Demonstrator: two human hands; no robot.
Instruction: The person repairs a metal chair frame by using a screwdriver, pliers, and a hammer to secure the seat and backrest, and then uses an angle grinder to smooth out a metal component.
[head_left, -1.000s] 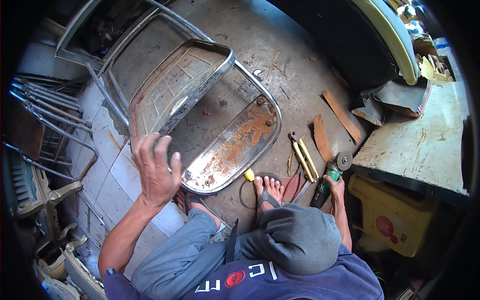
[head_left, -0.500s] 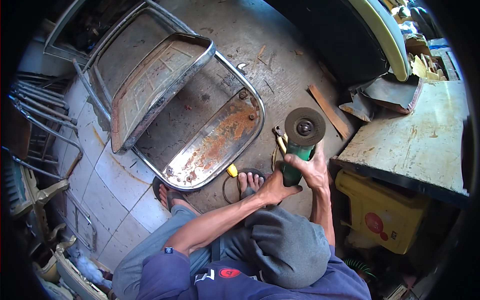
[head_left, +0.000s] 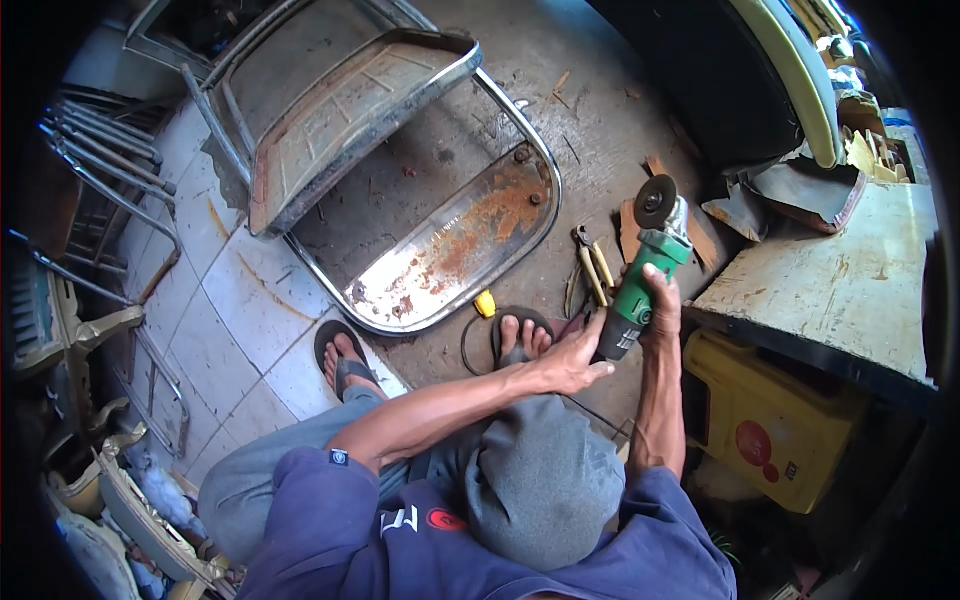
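Observation:
In front of my right knee I hold a green and black angle grinder (head_left: 632, 300), its dark round disc (head_left: 656, 202) pointing away from me. My right hand (head_left: 662, 305) wraps round the grinder's body, thumb on top. At the rear end, my left hand (head_left: 572, 362) grips from the left side; some of its fingers are hidden. Beyond my feet a chrome-tubed metal chair frame (head_left: 553, 190) lies on the floor. Its rusty lower panel (head_left: 450, 245) faces up, and a worn metal pan (head_left: 360, 110) rises above it. Pliers with yellowish handles (head_left: 598, 268) lie left of the grinder.
A yellow plug (head_left: 485, 303) on a dark cord lies by my right foot. Pale-topped bench (head_left: 810, 270) and yellow bin (head_left: 770, 410) stand at right. Wood pieces (head_left: 632, 232) lie near the disc. Stacked metal tubes (head_left: 110, 150) and ornate furniture parts (head_left: 150, 505) crowd the left.
The grinder has swung from disc-face toward me to a sideways-turned disc, moving slightly right. My left hand has shifted toward its rear end. The whole view has shifted a little.

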